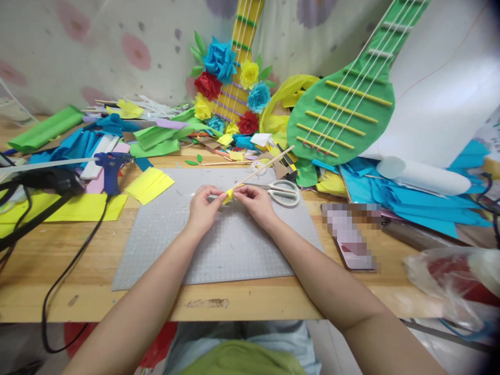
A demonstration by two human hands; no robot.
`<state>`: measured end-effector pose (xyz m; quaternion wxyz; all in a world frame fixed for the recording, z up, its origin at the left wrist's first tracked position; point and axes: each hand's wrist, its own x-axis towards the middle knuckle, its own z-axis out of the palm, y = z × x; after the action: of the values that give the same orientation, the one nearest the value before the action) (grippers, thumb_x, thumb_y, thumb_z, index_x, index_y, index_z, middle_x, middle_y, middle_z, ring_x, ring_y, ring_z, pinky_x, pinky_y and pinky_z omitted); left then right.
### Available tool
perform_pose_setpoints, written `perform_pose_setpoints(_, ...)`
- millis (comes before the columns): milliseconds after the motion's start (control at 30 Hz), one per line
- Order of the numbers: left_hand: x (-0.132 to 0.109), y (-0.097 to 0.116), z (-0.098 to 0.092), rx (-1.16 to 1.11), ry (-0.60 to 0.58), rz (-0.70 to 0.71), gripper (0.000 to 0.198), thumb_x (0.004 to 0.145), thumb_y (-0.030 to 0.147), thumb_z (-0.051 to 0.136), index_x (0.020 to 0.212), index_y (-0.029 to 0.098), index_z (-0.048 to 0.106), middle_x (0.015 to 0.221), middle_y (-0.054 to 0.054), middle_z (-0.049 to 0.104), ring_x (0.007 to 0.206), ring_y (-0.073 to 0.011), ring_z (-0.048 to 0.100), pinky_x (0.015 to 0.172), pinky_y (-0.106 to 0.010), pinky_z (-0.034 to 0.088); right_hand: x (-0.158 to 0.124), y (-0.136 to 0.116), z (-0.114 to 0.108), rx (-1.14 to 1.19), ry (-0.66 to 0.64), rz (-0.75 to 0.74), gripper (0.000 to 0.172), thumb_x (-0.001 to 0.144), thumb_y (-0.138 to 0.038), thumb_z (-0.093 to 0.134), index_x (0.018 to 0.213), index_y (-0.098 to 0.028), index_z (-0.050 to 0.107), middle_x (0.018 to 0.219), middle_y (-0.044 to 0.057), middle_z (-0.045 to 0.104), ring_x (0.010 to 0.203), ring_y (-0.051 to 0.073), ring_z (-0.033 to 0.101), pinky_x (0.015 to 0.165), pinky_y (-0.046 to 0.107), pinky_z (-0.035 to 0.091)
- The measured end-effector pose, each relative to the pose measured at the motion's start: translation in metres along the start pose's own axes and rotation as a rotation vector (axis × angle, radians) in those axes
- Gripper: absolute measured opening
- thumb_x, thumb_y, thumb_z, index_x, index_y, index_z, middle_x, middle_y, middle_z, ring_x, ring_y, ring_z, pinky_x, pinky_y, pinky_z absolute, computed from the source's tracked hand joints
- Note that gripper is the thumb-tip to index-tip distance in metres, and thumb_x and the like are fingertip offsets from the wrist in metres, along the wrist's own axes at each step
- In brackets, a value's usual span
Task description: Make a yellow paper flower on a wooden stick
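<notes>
Over the grey cutting mat (156,250), both hands meet at a small piece of yellow crepe paper (229,195). My left hand (205,208) pinches it from the left with thumb and finger. From the right, my right hand (255,204) pinches the same piece. A thin wooden stick (269,164) slants up and right from the yellow paper; its lower end is hidden by the fingers and paper. White-handled scissors (285,194) lie on the mat just beyond my right hand, their blades partly covered by it.
A blue glue gun (111,169) with its cord stands at left near yellow paper sheets (150,186). Behind are a green paper instrument (339,117), a yellow one with paper flowers (221,60), and scraps. At right lie a phone (349,239), blue paper (422,208) and a plastic bag (449,276).
</notes>
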<state>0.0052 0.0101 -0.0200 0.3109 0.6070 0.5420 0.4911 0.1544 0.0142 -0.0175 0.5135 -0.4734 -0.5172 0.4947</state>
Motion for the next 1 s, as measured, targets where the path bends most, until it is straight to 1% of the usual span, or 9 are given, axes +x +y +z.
perform_pose_setpoints(100,-0.0006,-0.0001,0.0012,0.009,0.03,-0.024,0.012,0.068,0.031,0.062,0.068,0.019,0.061,0.079,-0.001,0.06,0.081,-0.0144,0.056,0.08,-0.031,0.043,0.0005,0.0018,0.0002,0.011,0.006,-0.006,0.02,0.061,-0.036,0.065,0.068,-0.017,0.061,0.064,-0.001,0.061,0.056,0.009,0.05,0.058,0.023,0.04)
perform_pose_setpoints(233,-0.0013,0.0009,0.0018,0.043,0.038,-0.011,0.012,0.068,0.031,0.062,0.068,0.019,0.061,0.079,-0.001,0.06,0.08,-0.0143,0.056,0.079,-0.031,0.043,0.0006,0.0025,0.0013,-0.02,0.02,-0.022,0.02,0.063,-0.036,0.063,0.068,-0.018,0.061,0.064,-0.002,0.061,0.056,0.009,0.05,0.058,0.023,0.04)
perform_pose_setpoints(433,-0.0011,0.0011,0.0036,0.05,0.056,0.002,0.012,0.067,0.03,0.063,0.068,0.019,0.062,0.079,-0.001,0.06,0.081,-0.0142,0.056,0.08,-0.031,0.044,-0.0007,-0.0001,0.0027,-0.023,-0.001,-0.033,0.019,0.062,-0.035,0.064,0.069,-0.017,0.062,0.067,-0.001,0.062,0.059,0.01,0.051,0.061,0.024,0.041)
perform_pose_setpoints(567,-0.0014,0.003,0.0034,0.049,0.053,-0.004,0.01,0.068,0.029,0.063,0.067,0.019,0.062,0.079,-0.002,0.06,0.081,-0.0148,0.057,0.08,-0.032,0.044,-0.0002,0.0019,0.0018,-0.081,0.019,-0.078,0.018,0.066,-0.035,0.061,0.068,-0.018,0.06,0.063,-0.002,0.059,0.056,0.009,0.048,0.056,0.023,0.039)
perform_pose_setpoints(700,-0.002,0.0055,0.0032,0.051,0.056,-0.012,0.011,0.067,0.029,0.064,0.067,0.019,0.062,0.078,-0.001,0.06,0.08,-0.0148,0.057,0.08,-0.032,0.044,0.0005,0.0044,0.0015,-0.132,0.049,-0.108,0.019,0.068,-0.037,0.058,0.069,-0.018,0.06,0.064,-0.002,0.059,0.057,0.01,0.048,0.058,0.023,0.04)
perform_pose_setpoints(833,-0.0019,0.0038,0.0044,0.045,0.069,-0.034,0.012,0.067,0.031,0.063,0.067,0.019,0.062,0.078,-0.001,0.061,0.081,-0.0147,0.057,0.081,-0.032,0.044,-0.0004,0.0041,0.0023,-0.098,0.024,-0.097,0.019,0.068,-0.037,0.058,0.072,-0.018,0.062,0.069,0.0,0.062,0.062,0.011,0.052,0.063,0.025,0.042)
perform_pose_setpoints(1000,-0.0022,0.0008,0.0049,0.046,0.071,-0.027,0.012,0.067,0.032,0.064,0.067,0.019,0.062,0.08,-0.002,0.06,0.082,-0.0155,0.057,0.081,-0.033,0.044,-0.0017,0.003,0.0032,-0.096,0.026,-0.073,0.017,0.066,-0.034,0.06,0.071,-0.018,0.062,0.065,-0.001,0.06,0.056,0.01,0.049,0.059,0.025,0.041)
